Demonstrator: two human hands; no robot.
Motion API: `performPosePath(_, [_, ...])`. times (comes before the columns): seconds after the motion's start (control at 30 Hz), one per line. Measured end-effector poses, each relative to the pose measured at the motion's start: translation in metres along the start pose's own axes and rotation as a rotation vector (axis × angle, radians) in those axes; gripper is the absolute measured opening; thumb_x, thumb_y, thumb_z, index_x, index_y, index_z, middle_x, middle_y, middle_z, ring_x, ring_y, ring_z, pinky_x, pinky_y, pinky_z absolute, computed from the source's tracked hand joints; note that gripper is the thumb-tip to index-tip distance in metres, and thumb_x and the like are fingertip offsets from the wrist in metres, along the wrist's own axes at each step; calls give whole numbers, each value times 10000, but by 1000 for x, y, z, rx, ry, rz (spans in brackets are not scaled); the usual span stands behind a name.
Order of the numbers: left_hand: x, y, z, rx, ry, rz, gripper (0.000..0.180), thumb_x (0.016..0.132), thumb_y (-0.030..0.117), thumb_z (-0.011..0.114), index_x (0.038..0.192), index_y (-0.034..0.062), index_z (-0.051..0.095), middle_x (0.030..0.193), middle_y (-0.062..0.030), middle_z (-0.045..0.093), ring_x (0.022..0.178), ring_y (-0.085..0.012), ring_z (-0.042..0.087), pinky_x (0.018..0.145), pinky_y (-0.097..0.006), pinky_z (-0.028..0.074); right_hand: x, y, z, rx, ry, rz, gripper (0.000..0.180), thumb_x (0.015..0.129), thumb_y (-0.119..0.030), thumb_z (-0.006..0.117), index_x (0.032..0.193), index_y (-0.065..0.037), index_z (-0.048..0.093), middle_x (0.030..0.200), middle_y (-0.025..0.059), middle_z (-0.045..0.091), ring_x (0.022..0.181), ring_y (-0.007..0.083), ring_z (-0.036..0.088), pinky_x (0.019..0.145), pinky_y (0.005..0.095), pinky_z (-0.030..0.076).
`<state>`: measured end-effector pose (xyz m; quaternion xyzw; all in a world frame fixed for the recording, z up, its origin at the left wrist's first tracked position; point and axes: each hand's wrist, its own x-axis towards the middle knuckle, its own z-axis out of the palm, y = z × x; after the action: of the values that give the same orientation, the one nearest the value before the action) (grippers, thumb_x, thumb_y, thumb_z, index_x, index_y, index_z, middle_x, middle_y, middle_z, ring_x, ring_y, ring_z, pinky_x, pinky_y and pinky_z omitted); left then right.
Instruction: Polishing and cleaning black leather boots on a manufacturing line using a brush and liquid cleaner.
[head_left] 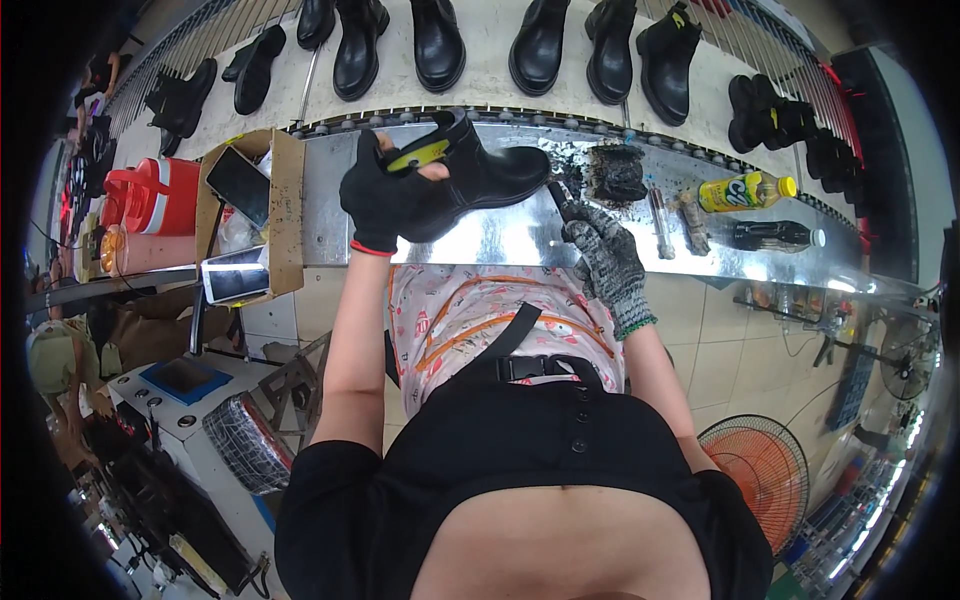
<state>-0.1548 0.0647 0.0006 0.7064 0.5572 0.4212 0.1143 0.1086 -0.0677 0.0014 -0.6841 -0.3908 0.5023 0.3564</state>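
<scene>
My left hand [378, 195], in a black glove, grips the shaft of a black ankle boot [480, 170] with a yellow-green lining, holding it on its side over the shiny metal workbench [500, 240]. My right hand [600, 250], in a grey knitted glove, holds a small dark brush or tool [558, 195] whose tip sits just right of the boot's toe. A blackened, crusted pot of polish or glue [613, 172] stands right behind the tool.
Several black boots [540, 45] ride a conveyor beyond the bench. A yellow bottle [745, 190] and a dark bottle [775, 236] lie at the right. A cardboard box with phones [245, 210] and a red jug [160, 195] sit left. An orange fan [755, 465] stands on the floor.
</scene>
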Motion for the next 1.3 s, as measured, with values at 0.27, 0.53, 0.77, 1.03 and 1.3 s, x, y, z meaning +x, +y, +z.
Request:
performPosePath(0.27, [-29, 45, -15, -15, -95, -200, 606, 530, 365, 880, 798, 83, 415, 581, -18, 482, 504, -121, 494, 488, -263, 413, -4, -6, 4, -190, 43, -220, 341, 862, -234, 610, 1139, -36, 593, 977, 86, 663, 872, 178, 622, 768, 302, 483])
performPosePath(0.53, [-47, 52, -18, -214, -214, -262, 571, 594, 310, 854, 799, 84, 372, 569, -18, 451, 469, -109, 458, 455, -257, 390, -8, -8, 12, -194, 37, -219, 393, 782, -284, 697, 1104, -72, 618, 976, 124, 663, 876, 223, 640, 790, 332, 486])
performPosePath(0.77, [-71, 51, -14, -525, -297, -420, 520, 661, 125, 804, 918, 76, 354, 732, -35, 497, 629, -85, 530, 549, -214, 433, -19, -18, 15, -367, -5, -396, 412, 773, -284, 707, 1118, -82, 605, 1042, 115, 648, 945, 260, 629, 816, 350, 494])
performPosePath(1.03, [-85, 57, -28, -856, -410, -938, 553, 694, -59, 649, 1141, 27, 335, 819, -105, 569, 663, -132, 580, 567, -232, 468, -24, -23, 5, -242, -190, -285, 347, 829, -160, 639, 1139, -10, 591, 984, 88, 660, 857, 131, 623, 769, 271, 493])
performPosePath(1.3, [-90, 53, -23, -1059, -564, -1091, 532, 687, -59, 624, 1168, 17, 409, 813, -110, 594, 668, -161, 599, 615, -281, 518, -20, -32, -33, -361, -377, -191, 392, 828, -338, 636, 1107, -62, 622, 984, 130, 656, 845, 188, 634, 768, 297, 489])
